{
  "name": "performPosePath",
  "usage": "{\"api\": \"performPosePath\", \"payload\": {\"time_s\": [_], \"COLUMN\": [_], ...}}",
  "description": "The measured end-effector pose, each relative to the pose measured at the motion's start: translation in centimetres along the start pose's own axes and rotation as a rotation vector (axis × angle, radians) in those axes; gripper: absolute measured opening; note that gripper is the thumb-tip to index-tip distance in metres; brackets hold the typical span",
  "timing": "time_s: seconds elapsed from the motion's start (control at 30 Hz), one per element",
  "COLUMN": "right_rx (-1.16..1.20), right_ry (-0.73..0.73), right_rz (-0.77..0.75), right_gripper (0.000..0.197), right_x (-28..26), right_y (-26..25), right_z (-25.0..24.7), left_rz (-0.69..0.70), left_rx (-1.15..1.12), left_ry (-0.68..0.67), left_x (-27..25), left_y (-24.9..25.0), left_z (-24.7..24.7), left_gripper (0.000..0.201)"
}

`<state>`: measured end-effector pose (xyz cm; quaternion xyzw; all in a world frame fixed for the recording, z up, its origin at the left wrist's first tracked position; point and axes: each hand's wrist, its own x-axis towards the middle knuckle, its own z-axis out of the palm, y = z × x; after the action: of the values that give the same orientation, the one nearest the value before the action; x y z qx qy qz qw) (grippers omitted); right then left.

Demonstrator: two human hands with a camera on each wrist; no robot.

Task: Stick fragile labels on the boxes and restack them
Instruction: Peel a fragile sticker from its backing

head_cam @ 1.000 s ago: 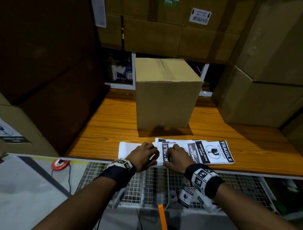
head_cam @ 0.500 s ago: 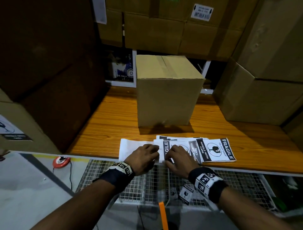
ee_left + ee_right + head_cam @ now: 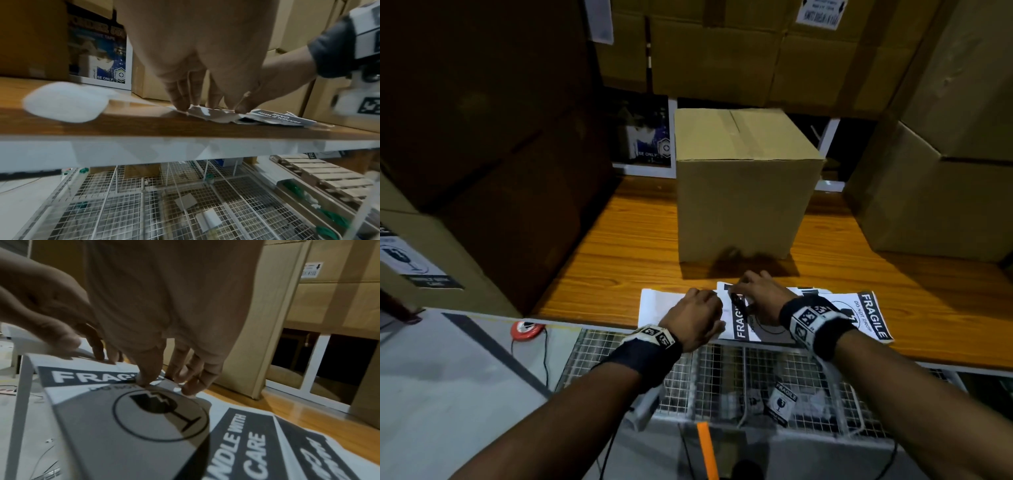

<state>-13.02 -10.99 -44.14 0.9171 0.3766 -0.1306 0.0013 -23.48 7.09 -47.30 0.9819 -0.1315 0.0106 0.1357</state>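
Note:
A plain taped cardboard box (image 3: 743,205) stands on the wooden table (image 3: 619,260), with no label on its near face. Several black-and-white fragile labels (image 3: 873,315) lie fanned along the front edge. My left hand (image 3: 709,308) pinches the left edge of the top label sheet (image 3: 127,410), fingers (image 3: 180,100) down on the paper. My right hand (image 3: 739,294) pinches that sheet's curled-up far corner between thumb (image 3: 148,376) and fingers. Both hands are a short way in front of the box.
A blank white sheet (image 3: 657,305) lies left of the labels. Large cartons wall the table on the right (image 3: 928,205), the left (image 3: 500,171) and behind. A labelled carton (image 3: 407,263) is far left. A wire basket (image 3: 722,377) with scraps hangs below the edge.
My right hand has moved from the sheet's near edge towards the box and now lifts a corner of the label. My left hand has stayed on the left edge.

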Motion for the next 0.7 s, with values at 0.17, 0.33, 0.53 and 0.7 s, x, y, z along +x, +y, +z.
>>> {"api": "performPosePath", "payload": {"time_s": [0.17, 0.33, 0.53, 0.7], "right_rx": [0.146, 0.291, 0.376, 0.459], "right_ry": [0.089, 0.121, 0.124, 0.175], "right_rz": [0.032, 0.054, 0.008, 0.022], "right_gripper": [0.044, 0.011, 0.009, 0.011], "right_x": [1.2, 1.7, 1.2, 0.8], "right_y": [0.3, 0.9, 1.6, 1.9], "right_z": [-0.8, -1.8, -3.3, -3.8], "left_rz": [-0.028, -0.01, -0.122, -0.176], "left_rx": [0.065, 0.058, 0.06, 0.017], "left_ry": [0.019, 0.084, 0.198, 0.083], "left_x": [0.2, 0.4, 1.7, 2.9], "left_y": [0.9, 1.4, 1.5, 1.2], "left_z": [-0.2, -0.4, -1.9, -3.1], "left_gripper": [0.028, 0.028, 0.047, 0.043]}}
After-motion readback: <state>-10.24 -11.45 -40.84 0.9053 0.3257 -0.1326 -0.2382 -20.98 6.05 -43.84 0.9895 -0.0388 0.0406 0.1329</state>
